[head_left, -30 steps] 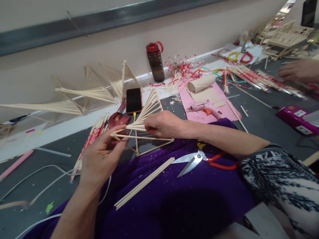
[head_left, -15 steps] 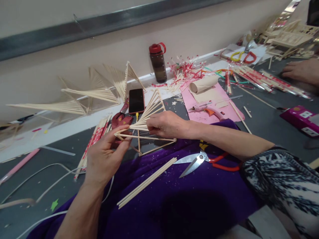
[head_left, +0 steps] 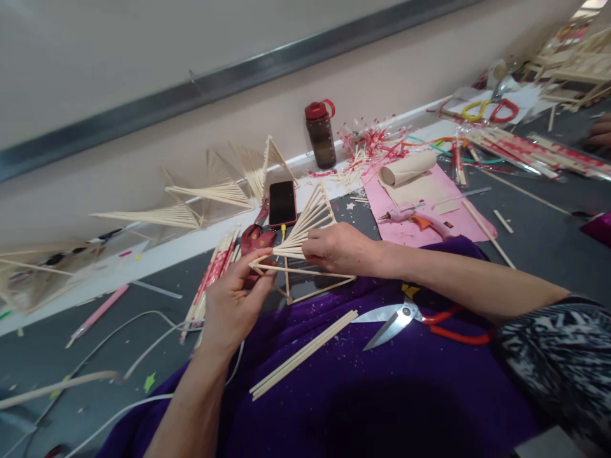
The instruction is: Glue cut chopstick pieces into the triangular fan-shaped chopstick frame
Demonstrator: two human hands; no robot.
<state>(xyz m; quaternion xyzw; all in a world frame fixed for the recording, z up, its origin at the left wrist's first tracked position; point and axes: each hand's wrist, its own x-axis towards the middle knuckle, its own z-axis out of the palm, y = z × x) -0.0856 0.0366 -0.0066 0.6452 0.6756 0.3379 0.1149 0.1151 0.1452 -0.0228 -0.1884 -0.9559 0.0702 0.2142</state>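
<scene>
- Stick frame [head_left: 308,224], held between both hands above the near edge of the gray table [head_left: 114,375] and the purple cloth [head_left: 286,420]
- Left hand [head_left: 233,305]: thumb and fingers pinch the frame's left corner
- Right hand [head_left: 341,249]: fingers curled and drawn together at the fan's near sticks, covering part of them; the tips are hidden, so I cannot tell whether they pinch a stick
- On the cloth, nearer the body, a few loose sticks [head_left: 303,356] lie side by side, with red-handled shears [head_left: 405,312] spread open just beside their far end
- Behind the frame, close by: a phone [head_left: 282,203] and a dark red patterned item [head_left: 258,238]; left of these, wrapped sticks [head_left: 212,270] and white cable [head_left: 147,346]
- Right of the phone, a pink sheet [head_left: 396,235] bears a glue gun [head_left: 420,219] and a paper roll [head_left: 410,166]
- Along the wall: larger stick structures [head_left: 214,191], a red-capped bottle [head_left: 321,137], a heap of red-and-white wrappers [head_left: 377,143]
- Another person's hand [head_left: 601,130] shows at the far right edge
- The frame is pale wood: straight bars form an open base, and slim sticks spread fanwise from the left corner toward a raised far side
</scene>
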